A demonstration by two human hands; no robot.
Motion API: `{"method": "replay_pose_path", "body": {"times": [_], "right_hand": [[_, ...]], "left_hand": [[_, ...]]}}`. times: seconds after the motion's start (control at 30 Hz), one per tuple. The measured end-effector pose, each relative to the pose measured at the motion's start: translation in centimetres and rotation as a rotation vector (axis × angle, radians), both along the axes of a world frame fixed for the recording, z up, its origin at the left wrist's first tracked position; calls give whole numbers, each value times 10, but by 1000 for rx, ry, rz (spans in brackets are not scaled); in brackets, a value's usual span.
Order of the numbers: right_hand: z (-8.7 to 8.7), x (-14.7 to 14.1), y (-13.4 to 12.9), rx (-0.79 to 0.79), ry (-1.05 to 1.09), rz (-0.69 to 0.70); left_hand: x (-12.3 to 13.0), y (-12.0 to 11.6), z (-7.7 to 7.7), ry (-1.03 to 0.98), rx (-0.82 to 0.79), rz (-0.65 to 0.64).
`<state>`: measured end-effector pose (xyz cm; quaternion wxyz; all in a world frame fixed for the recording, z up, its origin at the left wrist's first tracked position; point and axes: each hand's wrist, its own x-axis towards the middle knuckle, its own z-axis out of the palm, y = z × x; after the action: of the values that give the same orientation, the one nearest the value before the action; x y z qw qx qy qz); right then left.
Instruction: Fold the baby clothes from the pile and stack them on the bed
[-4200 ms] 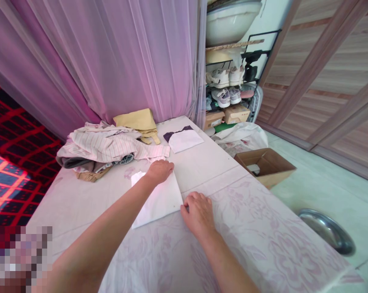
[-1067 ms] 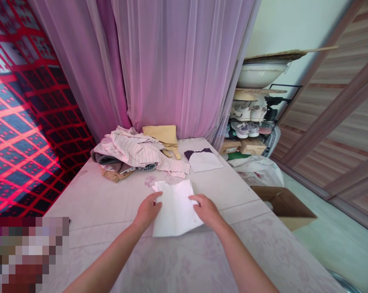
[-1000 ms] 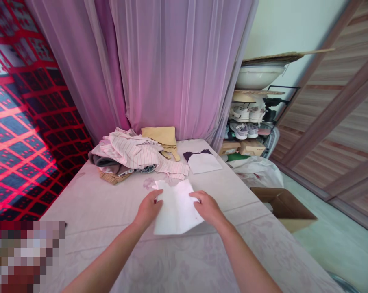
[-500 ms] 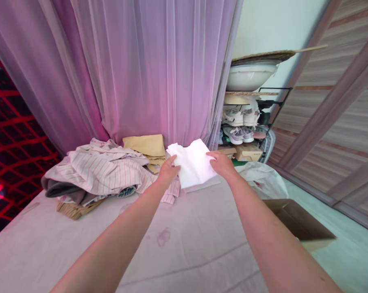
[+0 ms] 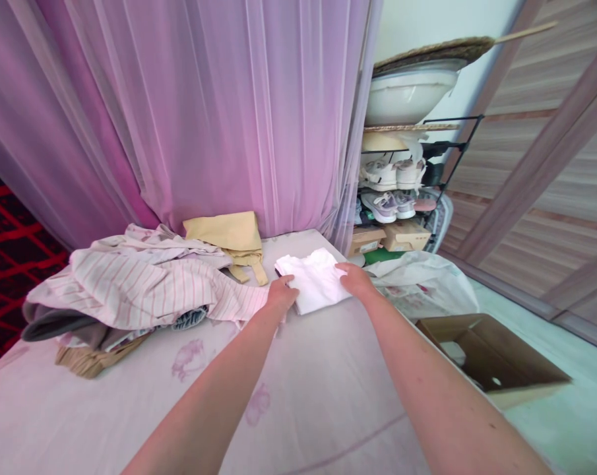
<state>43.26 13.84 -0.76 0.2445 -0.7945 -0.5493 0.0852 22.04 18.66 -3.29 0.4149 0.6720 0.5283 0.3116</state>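
Observation:
A folded white garment (image 5: 318, 282) lies on the bed sheet (image 5: 322, 376), a dark strip showing at its left edge. My left hand (image 5: 282, 292) grips its left side between thumb and fingers. On the opposite side, my right hand (image 5: 353, 278) pinches the right edge. Just left of my left hand spreads a heap of clothes with a pink-striped shirt (image 5: 154, 284) on top, its end reaching under my forearm. Behind that sits a folded yellow cloth item (image 5: 223, 234) with straps hanging toward me.
A purple curtain (image 5: 219, 119) hangs along the far side of the bed. To the right stand a shoe rack (image 5: 459, 158) with shoes and a white basin (image 5: 409, 92), a plastic bag (image 5: 427, 284) and an open cardboard box (image 5: 501, 349) on the floor.
The white garment has come down flatter onto the sheet, with both hands still on its sides. The camera view has shifted, showing more of the box.

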Motion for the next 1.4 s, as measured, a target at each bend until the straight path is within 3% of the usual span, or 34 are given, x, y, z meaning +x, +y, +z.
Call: {"method": "replay_pose_path", "body": {"times": [0.23,0.43,0.7,0.87,0.97,1.03,1.1,1.17,1.23,1.4], "right_hand": [[3,-3,1,117,3,6],[-8,-3,-5,86,25,-9],[-6,4,-9,57,-3,-44],[-6,-6,-19,-23,-178,-61],[-1,-24,-23,22,-328,-76],[1,-39,-23,46,-399,3],[-1,-52,-21,-32,-399,115],[-5,-60,-19,-153,-353,177],[-9,-63,-19,-200,-320,186],[-14,-75,-45,142,-382,201]], "left_hand": [[-7,10,13,-30,10,24],[-11,3,2,2,-38,6],[-5,7,-1,89,43,-5],[-6,-3,6,193,85,-21],[-10,-14,18,253,133,-26],[-12,-23,24,336,232,-91],[-13,-32,28,477,323,-218],[-13,-38,30,607,348,-323],[-13,-42,31,653,341,-340],[-32,-69,29,526,530,-287]]}}
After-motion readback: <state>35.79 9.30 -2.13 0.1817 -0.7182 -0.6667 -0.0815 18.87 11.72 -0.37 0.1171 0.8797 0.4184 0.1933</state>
